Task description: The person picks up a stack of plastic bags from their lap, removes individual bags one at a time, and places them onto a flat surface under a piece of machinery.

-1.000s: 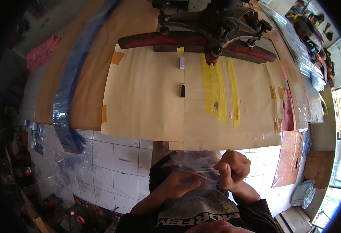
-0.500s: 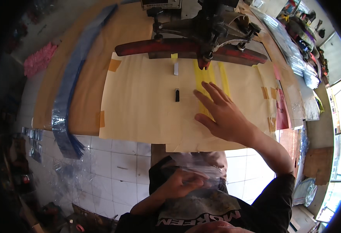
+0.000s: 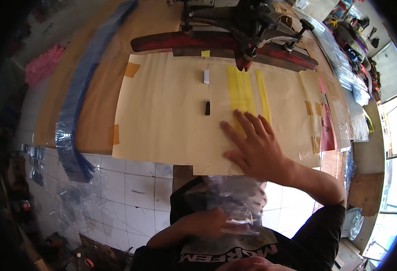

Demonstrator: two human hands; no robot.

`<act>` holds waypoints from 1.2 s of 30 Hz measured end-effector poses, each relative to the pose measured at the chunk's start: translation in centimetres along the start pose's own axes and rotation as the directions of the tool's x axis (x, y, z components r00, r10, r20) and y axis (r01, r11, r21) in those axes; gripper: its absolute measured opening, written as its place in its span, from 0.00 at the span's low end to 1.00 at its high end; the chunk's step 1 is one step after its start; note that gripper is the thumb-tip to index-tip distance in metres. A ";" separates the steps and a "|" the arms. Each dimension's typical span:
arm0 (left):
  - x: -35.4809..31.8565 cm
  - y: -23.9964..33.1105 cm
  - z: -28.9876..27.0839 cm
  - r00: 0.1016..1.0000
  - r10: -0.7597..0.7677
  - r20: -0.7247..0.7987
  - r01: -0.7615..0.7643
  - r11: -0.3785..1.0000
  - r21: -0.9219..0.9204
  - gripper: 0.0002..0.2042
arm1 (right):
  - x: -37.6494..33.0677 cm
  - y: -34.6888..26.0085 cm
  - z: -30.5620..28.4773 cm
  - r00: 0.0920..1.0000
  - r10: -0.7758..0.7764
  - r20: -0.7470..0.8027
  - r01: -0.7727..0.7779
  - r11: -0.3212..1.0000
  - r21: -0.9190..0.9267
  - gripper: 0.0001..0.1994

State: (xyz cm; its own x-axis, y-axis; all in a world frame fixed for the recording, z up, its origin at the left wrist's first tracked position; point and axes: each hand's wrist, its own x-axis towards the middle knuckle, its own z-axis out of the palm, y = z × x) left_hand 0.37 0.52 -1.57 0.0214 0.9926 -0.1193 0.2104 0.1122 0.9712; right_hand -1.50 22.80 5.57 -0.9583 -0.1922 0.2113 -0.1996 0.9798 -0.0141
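My right hand (image 3: 254, 147) lies flat with its fingers spread on the cream paper sheet (image 3: 171, 117) that covers the table, just below a yellow strip (image 3: 240, 90). Whether a clear bag lies under the palm, I cannot tell. My left hand (image 3: 205, 222) rests against my chest and holds a stack of clear plastic bags (image 3: 232, 201). A small black piece (image 3: 207, 107) and a small white piece (image 3: 206, 76) lie on the paper to the left of the yellow strip.
A red bar of a dark metal press (image 3: 225, 40) spans the far edge of the paper. A blue plastic strip (image 3: 78, 104) runs along the brown board at the left. Clear bags lie piled at the right (image 3: 343, 131). White floor tiles (image 3: 126, 198) show below the table.
My right hand left the bag stack at my chest, reached out over the paper, and has now drawn back slightly toward me, pressing flat near the yellow strip. The left hand stayed on the bags.
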 end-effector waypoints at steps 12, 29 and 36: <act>-2.1 -2.5 2.3 0.946 0.267 0.182 -0.270 0.963 -0.011 0.26 | 7.2 10.1 0.7 0.978 0.202 0.057 -0.208 0.889 0.408 0.26; -1.6 -2.8 2.0 0.963 0.159 0.217 -0.143 0.986 -0.089 0.20 | 9.0 9.9 -1.3 0.878 0.311 0.364 -0.436 0.834 0.338 0.20; -1.3 -2.5 1.7 0.965 0.112 0.236 -0.100 0.993 -0.064 0.19 | 7.2 9.4 0.4 0.993 0.088 0.081 -0.111 0.935 0.337 0.11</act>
State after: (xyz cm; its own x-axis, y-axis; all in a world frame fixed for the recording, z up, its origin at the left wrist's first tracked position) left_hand 1.53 -1.15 -4.16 0.2752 0.9598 -0.0549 0.1446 0.0151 0.9894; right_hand -10.34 30.57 6.61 -0.9856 -0.1091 0.1291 -0.1496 0.9184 -0.3663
